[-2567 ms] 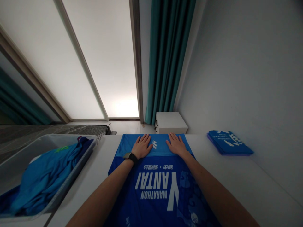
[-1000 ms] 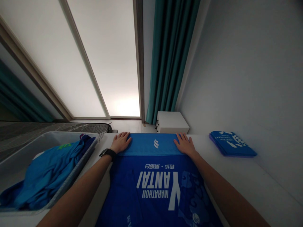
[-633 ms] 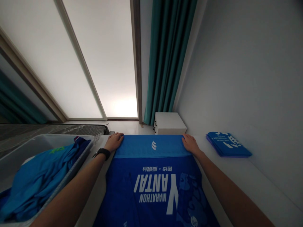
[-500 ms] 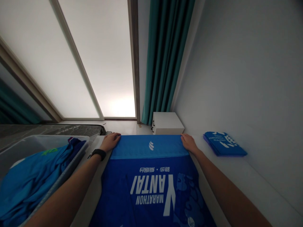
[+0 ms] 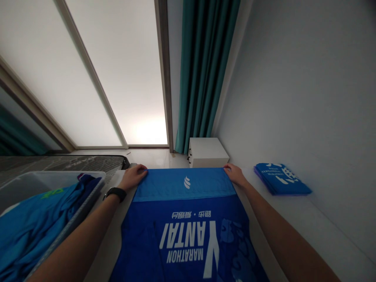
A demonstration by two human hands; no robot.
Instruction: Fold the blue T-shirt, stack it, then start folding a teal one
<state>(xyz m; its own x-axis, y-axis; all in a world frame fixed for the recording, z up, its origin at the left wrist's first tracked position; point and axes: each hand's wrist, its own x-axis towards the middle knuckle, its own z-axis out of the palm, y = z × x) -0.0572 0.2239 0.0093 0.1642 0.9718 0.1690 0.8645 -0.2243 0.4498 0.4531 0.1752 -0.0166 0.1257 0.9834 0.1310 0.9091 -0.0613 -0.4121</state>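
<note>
A blue printed cloth bag (image 5: 141, 231) lies spread on the white surface below me, its "YANTAI MARATHON" lettering upside down from my side. A lighter blue band with a small white logo runs along its far edge. My left hand (image 5: 132, 177), with a dark band on the wrist, pinches the far left corner. At the far right corner my right hand (image 5: 235, 174) pinches the cloth between thumb and fingers. The near end of the bag runs out of view.
A clear plastic bin (image 5: 98, 184) with rumpled blue clothing (image 5: 49, 223) stands on the left. On the right lies a folded blue printed stack (image 5: 280, 179), near the wall. Beyond the surface are a white cabinet (image 5: 208, 150), a teal curtain (image 5: 202, 78) and frosted door panels (image 5: 126, 78).
Both hands have gone from resting on the far corners to pinching them. The bag's far edge is nearly in place; its print appears slightly nearer to me.
</note>
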